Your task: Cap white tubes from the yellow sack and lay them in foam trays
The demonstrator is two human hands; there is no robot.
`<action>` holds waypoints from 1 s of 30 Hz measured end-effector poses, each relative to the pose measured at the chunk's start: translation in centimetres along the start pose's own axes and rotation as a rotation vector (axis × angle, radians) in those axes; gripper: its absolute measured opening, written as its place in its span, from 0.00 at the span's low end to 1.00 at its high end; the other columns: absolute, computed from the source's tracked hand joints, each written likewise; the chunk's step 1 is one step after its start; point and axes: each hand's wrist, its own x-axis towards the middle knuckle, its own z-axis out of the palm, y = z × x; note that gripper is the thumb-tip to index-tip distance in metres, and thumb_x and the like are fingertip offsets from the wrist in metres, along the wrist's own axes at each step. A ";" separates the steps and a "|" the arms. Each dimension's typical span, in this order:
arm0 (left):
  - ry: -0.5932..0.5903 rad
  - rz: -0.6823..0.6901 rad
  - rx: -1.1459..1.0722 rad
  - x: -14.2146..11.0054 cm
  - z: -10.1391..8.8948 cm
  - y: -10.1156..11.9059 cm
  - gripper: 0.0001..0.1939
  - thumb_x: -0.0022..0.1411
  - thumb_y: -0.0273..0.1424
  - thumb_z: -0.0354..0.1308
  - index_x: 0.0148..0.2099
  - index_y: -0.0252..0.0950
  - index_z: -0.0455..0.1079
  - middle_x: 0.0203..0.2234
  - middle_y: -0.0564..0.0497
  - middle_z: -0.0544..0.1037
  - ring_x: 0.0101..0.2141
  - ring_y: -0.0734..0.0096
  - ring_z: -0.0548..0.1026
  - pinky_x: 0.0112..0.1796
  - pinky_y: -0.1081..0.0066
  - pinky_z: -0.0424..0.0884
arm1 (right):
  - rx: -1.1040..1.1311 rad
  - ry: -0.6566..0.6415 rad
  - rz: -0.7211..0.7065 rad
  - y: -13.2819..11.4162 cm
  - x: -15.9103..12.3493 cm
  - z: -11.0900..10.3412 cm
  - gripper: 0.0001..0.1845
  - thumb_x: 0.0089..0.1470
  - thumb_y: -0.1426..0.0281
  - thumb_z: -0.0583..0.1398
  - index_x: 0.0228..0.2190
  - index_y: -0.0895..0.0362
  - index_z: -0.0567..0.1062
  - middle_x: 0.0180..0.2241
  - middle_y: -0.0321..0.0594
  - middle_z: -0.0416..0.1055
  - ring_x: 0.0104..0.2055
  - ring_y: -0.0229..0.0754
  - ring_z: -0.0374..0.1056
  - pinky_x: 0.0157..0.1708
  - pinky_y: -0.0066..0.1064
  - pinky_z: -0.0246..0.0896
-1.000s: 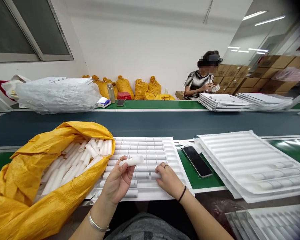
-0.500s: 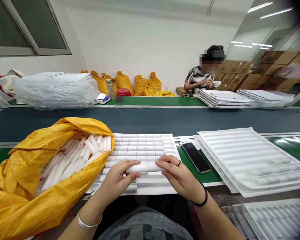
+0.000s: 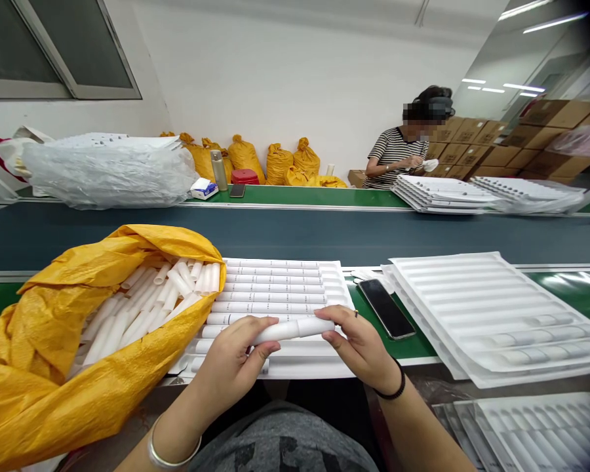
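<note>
The belt runs along the far edge of the green counter. A yellow sack of white tubes slumps over the counter's left part and past its near edge. Stacked trays lie toward the right, their nearest corner jutting over that edge. Between sack and stack, at the near edge, sits a loaded tray, its right side bare; a phone lies just right of it.

Over this tray's near half the left hand and right hand face each other, forearms slanting inward from the near side. Each pinches one piece, thumb on the near side, fingers beyond: the left tube and the right tube, held end to end, right end slightly raised.

The pair seems best kept in one straight line, with even pressure along it, since a tilt might bind or dent an end. A light pinch well back from the joint should leave the meeting ends in sight. A small step shows there; whether one sits inside the other cannot be told.
</note>
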 end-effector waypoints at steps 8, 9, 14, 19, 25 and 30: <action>0.015 -0.005 -0.009 -0.2 0.2 0.0 0.15 0.64 0.29 0.55 0.53 0.40 0.65 0.38 0.50 0.76 0.39 0.69 0.74 0.39 0.73 0.68 | -0.013 0.007 0.010 -0.4 -0.4 -0.1 0.15 0.60 0.69 0.56 0.49 0.51 0.68 0.40 0.41 0.73 0.41 0.40 0.70 0.39 0.30 0.67; 0.014 -0.006 -0.012 -0.2 0.2 0.0 0.15 0.64 0.29 0.55 0.53 0.40 0.65 0.37 0.50 0.76 0.39 0.69 0.74 0.39 0.73 0.68 | -0.018 0.005 0.013 -0.4 -0.4 -0.1 0.15 0.60 0.69 0.56 0.49 0.52 0.68 0.40 0.41 0.73 0.40 0.40 0.70 0.39 0.30 0.67; 0.040 0.028 0.000 -0.2 0.3 0.0 0.15 0.63 0.27 0.55 0.53 0.39 0.66 0.37 0.48 0.76 0.39 0.68 0.74 0.39 0.72 0.70 | -0.033 -0.003 0.035 -0.4 -0.6 -0.1 0.14 0.60 0.69 0.56 0.49 0.52 0.69 0.40 0.41 0.74 0.40 0.40 0.70 0.38 0.29 0.67; 0.153 0.156 0.036 -0.1 0.6 0.0 0.19 0.62 0.23 0.56 0.55 0.38 0.65 0.39 0.47 0.76 0.40 0.69 0.73 0.40 0.72 0.71 | 0.019 0.020 0.121 -0.3 -1.1 0.0 0.14 0.59 0.67 0.57 0.48 0.53 0.71 0.39 0.41 0.75 0.35 0.38 0.70 0.36 0.28 0.67; 0.233 0.270 0.098 -0.1 1.1 -0.2 0.24 0.60 0.18 0.58 0.57 0.38 0.64 0.41 0.47 0.75 0.41 0.71 0.72 0.42 0.71 0.71 | 0.250 0.017 0.354 -0.3 -1.5 0.4 0.15 0.58 0.64 0.59 0.46 0.55 0.73 0.27 0.37 0.72 0.28 0.37 0.69 0.29 0.27 0.66; 0.269 0.395 0.168 -0.1 1.3 -0.8 0.27 0.58 0.14 0.56 0.59 0.35 0.64 0.43 0.45 0.75 0.43 0.68 0.72 0.42 0.66 0.72 | 0.541 -0.010 0.525 -0.9 -1.0 0.5 0.16 0.57 0.61 0.59 0.43 0.58 0.73 0.26 0.38 0.73 0.26 0.35 0.69 0.28 0.26 0.66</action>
